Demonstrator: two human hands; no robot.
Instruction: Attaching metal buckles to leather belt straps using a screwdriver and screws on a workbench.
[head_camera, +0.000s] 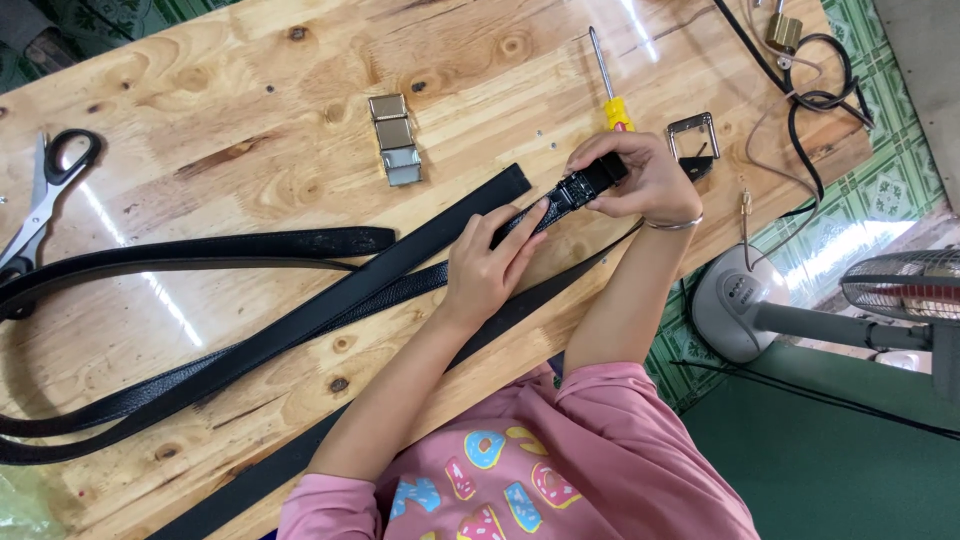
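A black leather belt (330, 300) lies across the wooden table (200, 120). My left hand (488, 262) presses down on the strap near its end, fingers flat on it. My right hand (640, 178) pinches the belt's end, where a dark clasp piece (585, 185) sits on the strap. A silver bracelet circles my right wrist. A second black belt (200, 250) curves along the left side, and a third strap runs under my forearms.
Several metal buckle plates (395, 138) lie in a row at the table's middle. A yellow-handled screwdriver (610, 95), a silver buckle frame (692, 135), scissors (45, 195), a padlock with black cord (790, 40) and a floor fan (850, 300) are around.
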